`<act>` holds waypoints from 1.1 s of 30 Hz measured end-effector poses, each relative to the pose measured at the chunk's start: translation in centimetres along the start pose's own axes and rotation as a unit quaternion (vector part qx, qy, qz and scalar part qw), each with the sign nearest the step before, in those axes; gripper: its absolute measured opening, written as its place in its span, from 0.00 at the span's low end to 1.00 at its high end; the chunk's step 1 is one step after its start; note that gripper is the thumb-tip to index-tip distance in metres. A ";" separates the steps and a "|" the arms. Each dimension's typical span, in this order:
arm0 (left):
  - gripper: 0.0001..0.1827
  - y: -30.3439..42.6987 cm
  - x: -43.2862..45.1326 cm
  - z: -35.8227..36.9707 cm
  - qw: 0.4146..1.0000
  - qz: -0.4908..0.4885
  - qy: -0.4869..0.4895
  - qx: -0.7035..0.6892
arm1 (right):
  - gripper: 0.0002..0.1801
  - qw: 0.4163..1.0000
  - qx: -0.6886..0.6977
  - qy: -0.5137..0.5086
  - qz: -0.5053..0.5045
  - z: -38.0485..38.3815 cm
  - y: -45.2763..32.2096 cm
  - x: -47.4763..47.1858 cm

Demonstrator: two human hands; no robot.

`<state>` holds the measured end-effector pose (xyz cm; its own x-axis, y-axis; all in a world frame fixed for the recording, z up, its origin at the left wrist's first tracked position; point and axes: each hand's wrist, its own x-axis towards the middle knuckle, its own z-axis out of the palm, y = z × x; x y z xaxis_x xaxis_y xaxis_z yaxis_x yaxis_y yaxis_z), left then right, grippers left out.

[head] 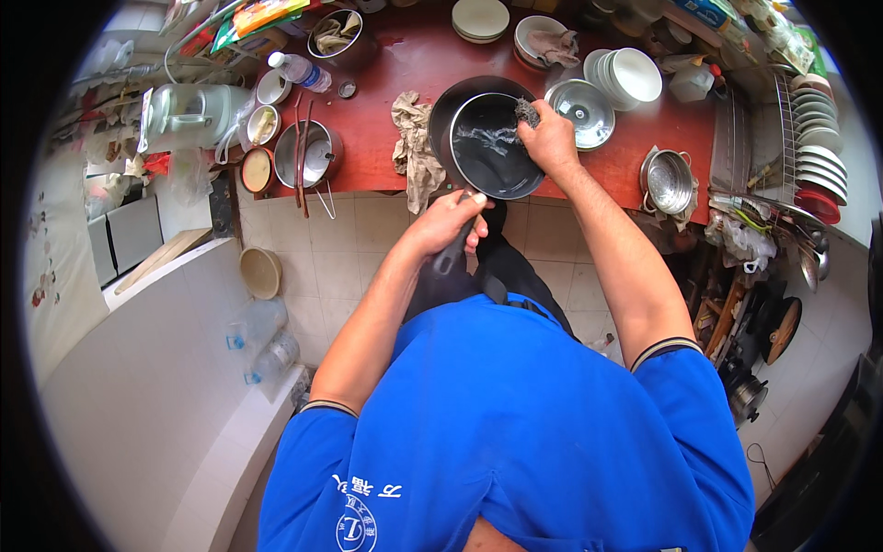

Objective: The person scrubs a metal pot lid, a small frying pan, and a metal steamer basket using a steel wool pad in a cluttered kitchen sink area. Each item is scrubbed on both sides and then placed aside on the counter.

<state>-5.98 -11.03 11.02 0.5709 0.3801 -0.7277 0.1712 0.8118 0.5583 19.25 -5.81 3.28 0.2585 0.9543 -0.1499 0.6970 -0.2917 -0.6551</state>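
Note:
My left hand (452,224) is closed around the black handle (450,254) of a dark frying pan (493,162). The pan is tilted at the front edge of the red table, over a larger dark round pan or basin (443,124). My right hand (550,141) grips a grey steel-wool scrubber (528,112) at the pan's right rim. Some water shows on the dark inside of the pan. A crumpled beige cloth (414,141) lies left of it, hanging over the table edge. To the right, a round metal lid (581,114) lies close to my right hand.
On the red table (386,62), a steel saucepan (307,155) with wooden sticks across it, small bowls and a plastic bottle (300,71) stand left. White bowls (633,74), plates (481,17) and a steamer pot (668,183) stand behind and right. A dish rack (786,145) is far right.

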 end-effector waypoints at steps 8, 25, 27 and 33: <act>0.41 -2.9 -3.9 -4.8 0.941 0.183 -0.048 -0.280 | 0.21 0.994 0.017 0.079 0.068 0.6 -0.8 -1.5; 0.19 -6.6 11.3 -0.8 0.913 0.178 0.338 -0.145 | 0.25 0.974 0.075 0.077 0.201 4.6 -2.5 -3.6; 0.18 -6.3 11.8 0.2 0.875 0.197 0.396 -0.195 | 0.32 0.962 0.098 0.082 0.243 5.8 -2.9 -4.1; 0.15 -5.0 11.6 -0.1 0.875 0.142 0.429 -0.173 | 0.38 0.934 0.156 0.035 0.319 6.9 -6.2 -6.4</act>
<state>-0.31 -10.59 -0.23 -0.2873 0.6607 -0.6935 -0.2185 0.6597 0.7191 8.68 -9.62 3.19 0.6049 0.5831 -0.5423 0.1601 -0.7562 -0.6344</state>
